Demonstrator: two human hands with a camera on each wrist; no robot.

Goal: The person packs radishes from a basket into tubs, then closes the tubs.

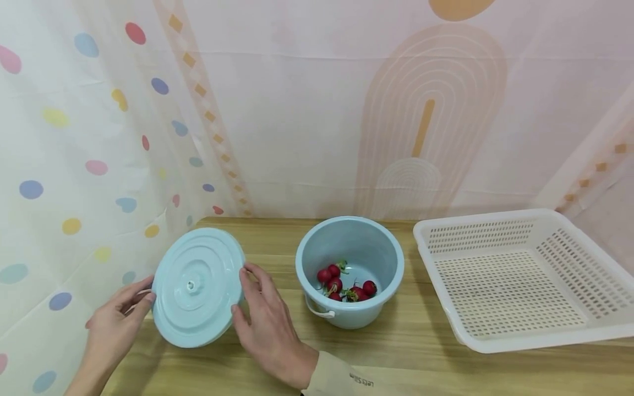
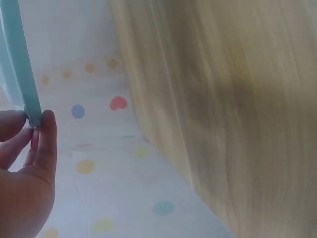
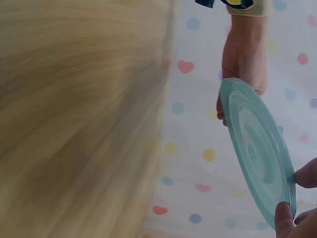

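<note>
A light blue round lid (image 1: 173, 313) with a small knob at its centre is held tilted above the left part of the table. My left hand (image 1: 116, 324) pinches its left edge between thumb and fingers, as the left wrist view also shows at the lid's rim (image 2: 29, 94). On the opposite edge, my right hand (image 1: 272, 335) grips the lid with thumb and fingertips; in the right wrist view the thumb (image 3: 283, 215) lies over the rim. To the right of my right hand stands a light blue bucket (image 1: 350, 221), uncovered, with several red radishes (image 1: 334, 284) at its bottom.
A white perforated plastic basket (image 1: 505, 294) sits at the right side of the wooden table (image 1: 396, 352). The bucket's white handle (image 1: 319, 311) hangs at its front left. Patterned curtains (image 1: 297, 121) stand behind and to the left of the table.
</note>
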